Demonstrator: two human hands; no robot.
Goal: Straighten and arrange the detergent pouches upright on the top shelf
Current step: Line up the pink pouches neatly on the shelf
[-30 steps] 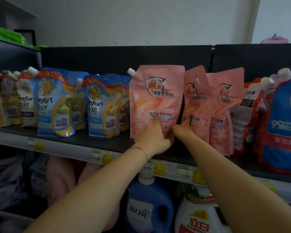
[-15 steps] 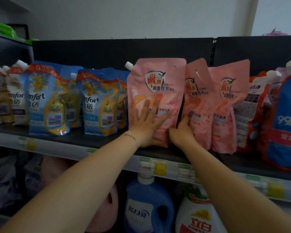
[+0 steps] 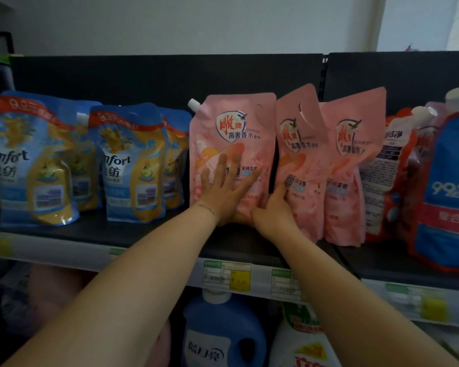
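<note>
Head view, centre frame: left hand (image 3: 223,193) lay spread flat on the front pink pouch (image 3: 235,128), steadying it upright; right hand (image 3: 273,211) pinched the neighbouring pouch (image 3: 301,157) by its edge.

A dark, flat top shelf (image 3: 149,234) crosses the middle of the frame, with a pale strip of price labels (image 3: 228,276) along its front edge. At left, blue-and-yellow plastic softener pouches (image 3: 133,165) stand on it. At centre stand three pink plastic detergent pouches (image 3: 249,123), the middle one leaning. At right are red and blue spouted pouches (image 3: 451,207).
</note>
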